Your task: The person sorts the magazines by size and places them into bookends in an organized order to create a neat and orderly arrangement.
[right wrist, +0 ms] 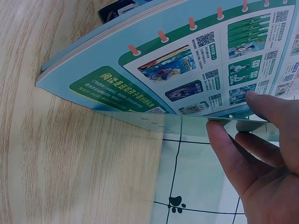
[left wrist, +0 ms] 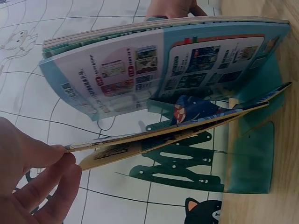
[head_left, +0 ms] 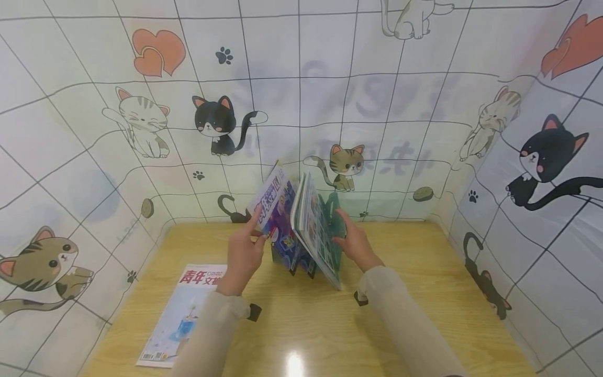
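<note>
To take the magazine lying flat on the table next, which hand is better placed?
Probably the left hand: the flat magazine lies nearer to it. That hand should first release the purple magazine it pinches. The right hand is farther away, on the other side of the green stand.

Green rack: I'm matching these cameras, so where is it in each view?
Head: centre, green rack partly hidden by upright magazines.
Left wrist: centre to right, partly behind the magazines; its left panel at lower right.
Right wrist: its see-through right panel crosses the middle, pinched by the right hand.
Shared landmark: the right hand, at the rack's right, the top edge and the right edge respectively.
</note>
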Motion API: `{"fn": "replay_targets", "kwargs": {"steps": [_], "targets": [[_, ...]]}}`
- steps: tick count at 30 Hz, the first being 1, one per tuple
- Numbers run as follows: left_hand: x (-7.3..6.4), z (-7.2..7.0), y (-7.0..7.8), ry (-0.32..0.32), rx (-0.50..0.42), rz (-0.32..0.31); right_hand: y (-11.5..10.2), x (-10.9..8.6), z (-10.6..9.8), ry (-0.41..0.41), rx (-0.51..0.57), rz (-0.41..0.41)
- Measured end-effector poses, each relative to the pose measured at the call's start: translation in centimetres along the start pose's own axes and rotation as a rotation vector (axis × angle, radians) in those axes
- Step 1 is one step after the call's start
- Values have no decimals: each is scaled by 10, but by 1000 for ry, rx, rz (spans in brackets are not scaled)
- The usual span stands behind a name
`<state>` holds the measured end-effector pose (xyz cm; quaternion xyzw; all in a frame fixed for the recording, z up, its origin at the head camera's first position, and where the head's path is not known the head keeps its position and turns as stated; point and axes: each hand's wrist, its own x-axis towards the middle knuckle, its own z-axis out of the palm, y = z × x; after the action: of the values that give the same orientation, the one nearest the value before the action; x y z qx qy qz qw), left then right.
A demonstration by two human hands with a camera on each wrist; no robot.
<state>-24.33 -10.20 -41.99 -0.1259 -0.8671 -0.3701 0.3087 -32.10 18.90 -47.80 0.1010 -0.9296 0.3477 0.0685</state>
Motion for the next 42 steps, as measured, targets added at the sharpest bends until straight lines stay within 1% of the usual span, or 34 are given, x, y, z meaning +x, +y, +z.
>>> {"fn": "replay_targets", "kwargs": {"steps": [8,11,15,18,22,27,34,42], "targets": [[1,16,-2,-6,9,5,-2,-1,-1,12,-1,-3],[1,24,-5,-29,14,-6,-2,-2,-1,7,1,3],[2,33,-10,-54,53,-6,-2,-2,-1,-2,5,10],[2,37,-11,-53,67,17,-1,-2,0,-2,4,8],[2,39,-10,-49,62,42,0,-2,-1,2,1,-2],[2,45,-11,-57,64,43,0,-2,-1,9,-5,2],[1,55,-15,-74,98,30,0,-2,-1,9,5,7],[-4,66,-21,-124,112,-32,-2,-3,-2,16,8,-4]]}}
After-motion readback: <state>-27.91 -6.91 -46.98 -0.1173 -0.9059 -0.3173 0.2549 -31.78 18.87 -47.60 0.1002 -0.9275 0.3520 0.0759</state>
